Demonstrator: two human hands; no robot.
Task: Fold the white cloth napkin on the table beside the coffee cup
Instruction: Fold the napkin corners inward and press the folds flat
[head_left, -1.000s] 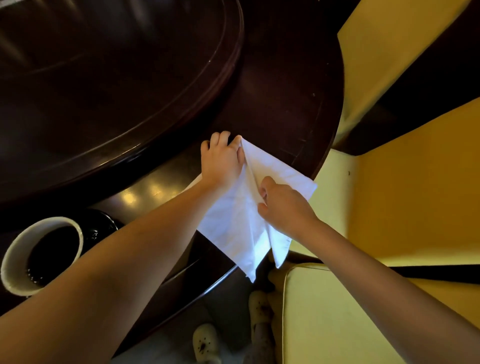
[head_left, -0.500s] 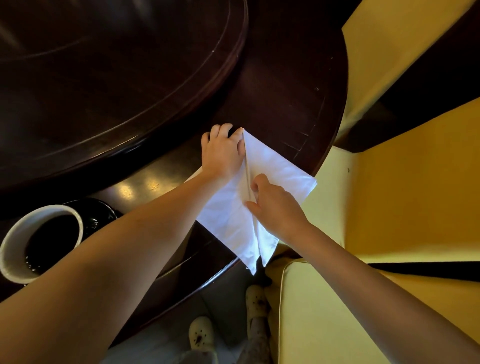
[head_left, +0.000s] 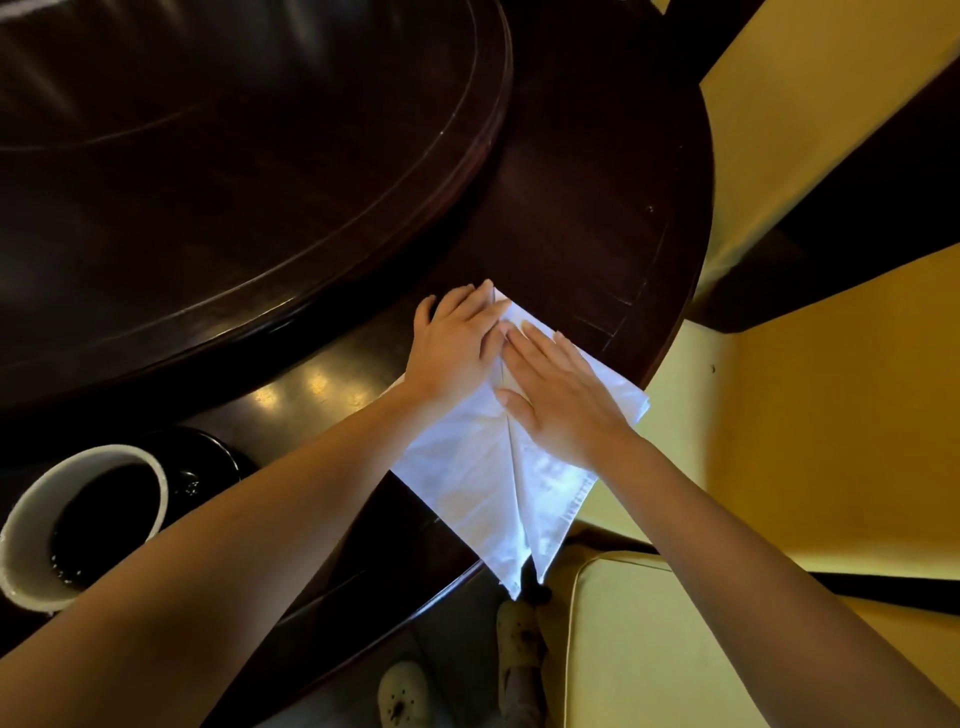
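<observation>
Napkin (head_left: 488, 488) lies just right of the frame's centre, on the near edge of the dark table (head_left: 587, 208), folded to a kite shape with two flaps meeting along a middle seam; its lower tip hangs past the table edge. The left hand (head_left: 457, 348) lies flat and open on the left flap, the right hand (head_left: 561, 400) flat and open on the right flap, fingers spread, gripping nothing.

To my eye this is the pressing of the crease. It would go best with both palms sliding outward from the seam, keeping the two flap edges touching but not overlapping, and with the overhanging tip drawn back onto the wood so it creases firm.

By count: one napkin, two hands, one coffee cup (head_left: 78, 525) at the lower left on one dark saucer (head_left: 208, 467), one table, two shoes (head_left: 514, 649) at the bottom edge.
</observation>
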